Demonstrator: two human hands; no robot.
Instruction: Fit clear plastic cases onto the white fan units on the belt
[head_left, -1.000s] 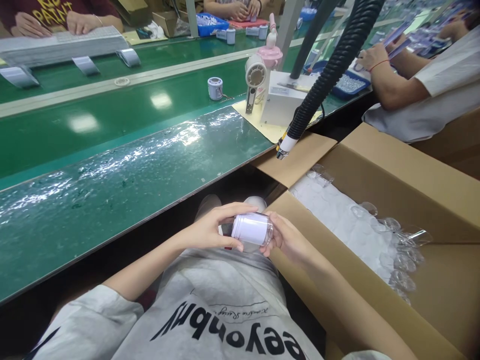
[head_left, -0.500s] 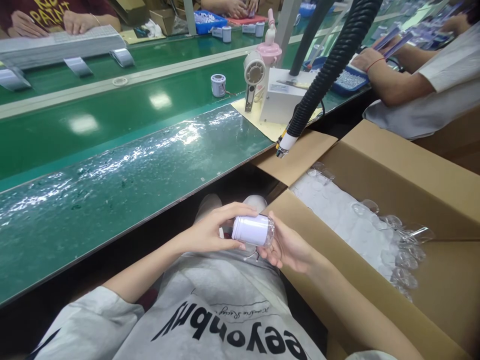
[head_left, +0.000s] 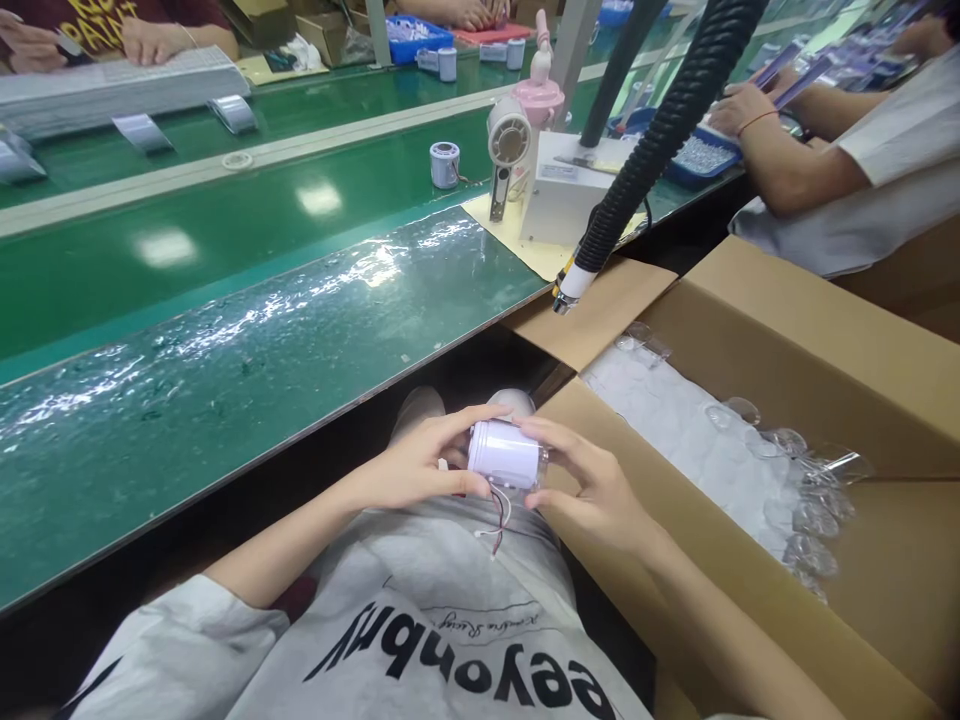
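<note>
Above my lap, a pale lavender cylindrical housing lies on its side between my hands. My left hand grips its ringed left end, thumb below and fingers above. A clear plastic cover shows at the right end, and my right hand is closed around that end, fingers on top and thumb underneath. Thin red, black and white wires with small plugs dangle from the underside. My palms hide both end faces.
At right, an open cardboard box holds many clear plastic covers. A black flexible hose hangs over its flap. Beyond the green bench runs a conveyor with a similar cylinder; a handheld fan stands nearby. Co-workers sit opposite and right.
My right hand has shifted from beneath the clear end to a grip over and under it. The housing has turned, and its wires now hang lower. The cylinder on the conveyor moved slightly right.
</note>
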